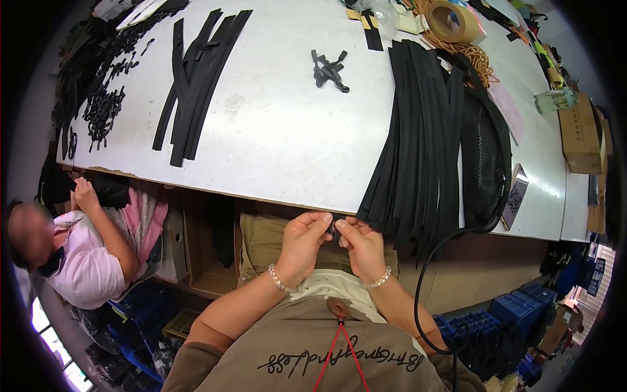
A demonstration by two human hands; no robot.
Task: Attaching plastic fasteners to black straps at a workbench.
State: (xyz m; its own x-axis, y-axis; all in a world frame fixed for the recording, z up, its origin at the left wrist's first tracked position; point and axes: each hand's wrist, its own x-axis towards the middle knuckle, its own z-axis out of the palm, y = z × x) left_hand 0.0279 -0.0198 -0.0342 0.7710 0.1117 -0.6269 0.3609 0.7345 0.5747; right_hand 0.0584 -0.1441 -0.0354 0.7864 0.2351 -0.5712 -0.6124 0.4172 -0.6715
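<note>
My left hand (305, 240) and my right hand (363, 246) meet at the front edge of the white table (274, 130). Thumbs and fingers of both are pinched around a small black piece (336, 226); its exact kind is mostly hidden by the fingertips. Just right of them, a thick bundle of black zipper strips (418, 144) lies lengthwise and hangs over the edge. Farther up the table sits a small heap of dark zipper pulls (329, 69). Several more black zipper strips (196, 98) are crossed over each other at the left.
Many loose zipper pulls (103, 112) cover the far left. A black mesh bag (484, 150) and a phone-like slab (515, 196) lie right of the bundle, near a black cable (421, 281). Behind are a tape roll (450, 21) and brown cord (480, 62). A co-worker (91, 261) sits at the left.
</note>
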